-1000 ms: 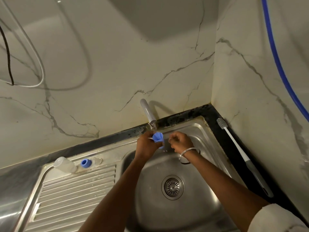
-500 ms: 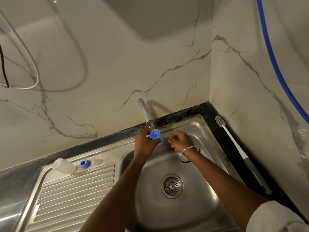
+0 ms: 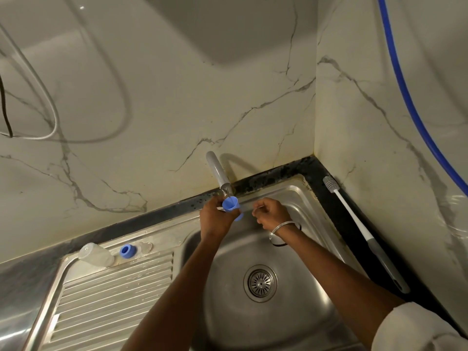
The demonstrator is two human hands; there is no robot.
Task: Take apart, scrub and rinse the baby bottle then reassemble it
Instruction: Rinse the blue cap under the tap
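Note:
My left hand (image 3: 215,219) grips a blue bottle cap (image 3: 230,204) right under the grey tap spout (image 3: 217,171), mouth up, with a thin stream of water falling into it. My right hand (image 3: 269,213) hovers just to the right of the cap over the basin's back edge, fingers curled. Whether they pinch something small is unclear. On the draining board lie the clear bottle body (image 3: 96,255), a blue screw ring (image 3: 125,250) and a clear teat (image 3: 146,247).
The steel sink (image 3: 291,323) has a drain strainer (image 3: 260,282) in the middle. A white long-handled bottle brush (image 3: 354,226) lies on the dark counter along the right wall. A blue hose (image 3: 405,97) runs down that wall.
My left hand has lifted the blue cap a little closer to the spout and turned its mouth upward. My right hand has stayed in place.

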